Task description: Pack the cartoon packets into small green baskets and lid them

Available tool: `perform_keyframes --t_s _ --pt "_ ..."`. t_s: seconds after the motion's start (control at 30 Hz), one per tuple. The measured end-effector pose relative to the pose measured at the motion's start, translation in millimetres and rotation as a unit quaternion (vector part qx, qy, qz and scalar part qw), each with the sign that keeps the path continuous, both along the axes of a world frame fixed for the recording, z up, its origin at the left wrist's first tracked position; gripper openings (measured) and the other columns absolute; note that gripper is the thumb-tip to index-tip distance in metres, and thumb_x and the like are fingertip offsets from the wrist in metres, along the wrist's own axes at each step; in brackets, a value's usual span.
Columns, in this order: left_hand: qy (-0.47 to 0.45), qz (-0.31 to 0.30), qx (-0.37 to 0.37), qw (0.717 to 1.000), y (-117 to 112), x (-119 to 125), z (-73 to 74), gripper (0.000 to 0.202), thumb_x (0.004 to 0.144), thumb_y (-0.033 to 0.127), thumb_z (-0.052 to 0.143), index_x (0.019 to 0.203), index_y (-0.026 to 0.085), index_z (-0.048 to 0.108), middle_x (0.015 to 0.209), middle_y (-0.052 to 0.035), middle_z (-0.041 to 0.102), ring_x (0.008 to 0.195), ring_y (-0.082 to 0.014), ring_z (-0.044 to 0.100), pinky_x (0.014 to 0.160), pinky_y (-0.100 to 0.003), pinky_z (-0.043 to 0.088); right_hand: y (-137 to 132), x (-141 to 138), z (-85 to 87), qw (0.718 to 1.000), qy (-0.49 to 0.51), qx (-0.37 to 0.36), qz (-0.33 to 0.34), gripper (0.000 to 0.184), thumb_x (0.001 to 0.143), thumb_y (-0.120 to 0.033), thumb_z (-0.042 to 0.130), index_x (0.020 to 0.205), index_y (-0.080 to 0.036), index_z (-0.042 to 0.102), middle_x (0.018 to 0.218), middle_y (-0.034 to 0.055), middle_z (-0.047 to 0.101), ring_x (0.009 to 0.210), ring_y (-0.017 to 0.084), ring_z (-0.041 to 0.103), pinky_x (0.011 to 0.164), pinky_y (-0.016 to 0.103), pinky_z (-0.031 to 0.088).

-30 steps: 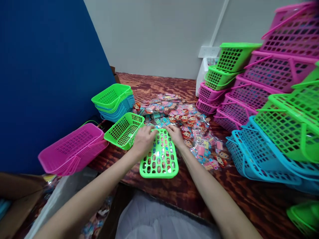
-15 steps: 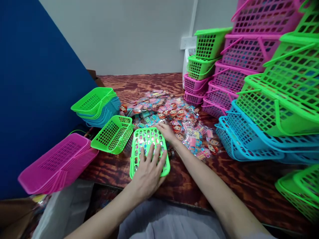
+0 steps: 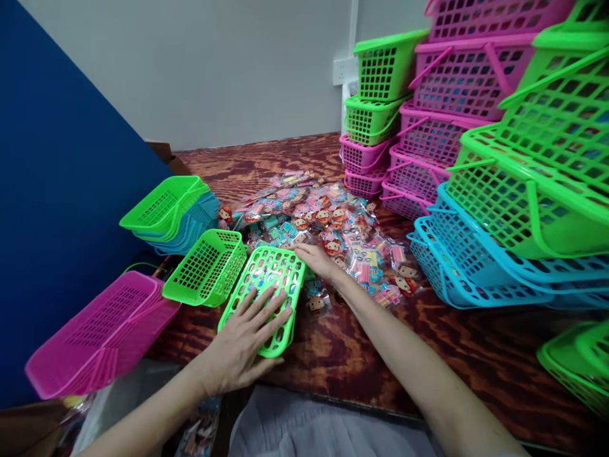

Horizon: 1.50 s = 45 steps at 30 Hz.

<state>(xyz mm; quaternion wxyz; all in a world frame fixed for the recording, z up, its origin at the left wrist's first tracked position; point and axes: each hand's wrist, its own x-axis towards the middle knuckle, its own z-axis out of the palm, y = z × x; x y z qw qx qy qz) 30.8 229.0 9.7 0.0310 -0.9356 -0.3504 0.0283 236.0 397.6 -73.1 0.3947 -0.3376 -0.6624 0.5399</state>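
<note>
An upturned green basket (image 3: 271, 279) lies bottom-up on the wooden table, tilted to the left. My left hand (image 3: 242, 346) rests flat on its near end, fingers spread. At the basket's far right corner my right hand (image 3: 316, 259) touches the rim, its fingers stretched over a heap of small wrapped cartoon packets (image 3: 333, 231). One packet (image 3: 314, 303) lies just right of the basket.
A second green basket (image 3: 205, 266) lies on its side to the left. A pink stack (image 3: 95, 333) overhangs the table's left edge; a green-and-blue stack (image 3: 166, 212) sits behind. Tall piles of pink, green and blue baskets (image 3: 476, 165) fill the right. A blue wall (image 3: 61, 178) stands left.
My left hand slid from the basket's far end to its near end. The basket has swung so its near end points left. The view has shifted right.
</note>
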Motion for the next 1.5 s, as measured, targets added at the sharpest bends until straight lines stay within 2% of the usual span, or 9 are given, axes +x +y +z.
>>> perform_keyframes --t_s 0.07,0.17,0.27,0.37,0.5,0.7,1.0,1.2,1.5 --pt "0.001 0.041 0.023 0.999 -9 12 -4.2 0.071 0.096 0.044 0.050 0.155 0.015 0.025 0.162 -0.0141 0.020 0.150 -0.0367 0.013 0.119 -0.062 0.017 -4 0 2.7 1.000 -0.008 0.025 -0.009 0.028 0.090 -0.033 0.047 0.102 -0.025 0.071 0.100 0.0013 0.070 0.101 0.021 0.058 0.096 0.035 0.041" --pt "-0.010 0.110 0.082 0.990 -21 33 -20.5 0.063 0.095 0.047 0.052 0.145 0.010 0.042 0.159 -0.0197 0.028 0.148 -0.0413 0.017 0.117 -0.066 0.019 -6 -2 4.6 0.998 -0.018 0.064 -0.024 0.028 0.090 -0.030 0.049 0.106 -0.026 0.071 0.110 0.0035 0.068 0.111 0.022 0.054 0.105 0.038 0.035" --pt "-0.034 0.155 0.126 0.979 -24 43 -37.8 0.045 0.096 0.035 0.051 0.133 0.010 0.055 0.154 -0.0200 0.038 0.146 -0.0415 0.024 0.117 -0.066 0.021 -3 -2 4.3 0.997 -0.020 0.071 -0.009 0.030 0.091 -0.029 0.046 0.109 -0.024 0.070 0.109 0.0040 0.069 0.106 0.022 0.057 0.100 0.036 0.040" --pt "-0.049 0.161 0.133 0.977 -23 43 -44.7 0.048 0.094 0.019 0.049 0.141 0.014 0.048 0.154 -0.0190 0.038 0.147 -0.0404 0.024 0.115 -0.067 0.023 -2 -1 3.5 0.998 -0.016 0.056 0.018 0.031 0.092 -0.031 0.045 0.108 -0.023 0.069 0.102 0.0013 0.071 0.096 0.020 0.062 0.089 0.033 0.045" --pt "-0.066 0.155 0.115 0.979 -22 40 -40.0 0.058 0.094 0.019 0.048 0.150 0.022 0.038 0.157 -0.0175 0.032 0.147 -0.0414 0.023 0.114 -0.069 0.024 -11 -4 1.8 0.999 0.002 0.041 -0.027 0.033 0.094 -0.034 0.043 0.112 -0.022 0.068 0.106 0.0023 0.070 0.099 0.021 0.061 0.092 0.033 0.043" --pt "-0.089 0.174 0.099 0.976 -20 38 -36.5 0.074 0.096 0.036 0.050 0.157 0.011 0.015 0.156 -0.0166 0.036 0.147 -0.0361 0.026 0.119 -0.060 0.022 -12 -5 -1.7 0.999 0.040 -0.008 -0.017 0.035 0.090 -0.044 0.050 0.109 -0.022 0.070 0.102 0.0014 0.071 0.094 0.020 0.062 0.089 0.033 0.046" --pt "-0.112 0.155 0.110 0.975 -19 35 -36.5 0.069 0.098 0.031 0.049 0.157 0.015 0.017 0.155 -0.0155 0.037 0.146 -0.0345 0.028 0.119 -0.061 0.021 -19 1 -2.5 0.988 0.117 -0.104 0.012 0.055 0.084 -0.069 0.055 0.113 -0.025 0.072 0.113 0.0048 0.072 0.109 0.023 0.062 0.103 0.041 0.044" --pt "-0.104 0.142 0.091 0.980 -18 29 -35.6 0.066 0.098 0.028 0.049 0.156 0.016 0.020 0.156 -0.0150 0.036 0.148 -0.0340 0.024 0.120 -0.062 0.019 -19 9 -0.2 0.983 0.127 -0.125 0.035 0.054 0.079 -0.067 0.064 0.113 -0.026 0.073 0.115 0.0044 0.072 0.113 0.025 0.062 0.106 0.044 0.042" --pt "-0.154 0.127 0.020 0.980 -10 2 -16.7 0.061 0.100 0.024 0.045 0.155 0.021 0.020 0.157 -0.0129 0.036 0.148 -0.0285 0.025 0.121 -0.056 0.022 -29 24 6.9 0.992 0.097 -0.069 0.037 0.042 0.086 -0.052 0.061 0.123 -0.032 0.068 0.125 -0.0002 0.068 0.124 0.025 0.055 0.108 0.044 0.041"
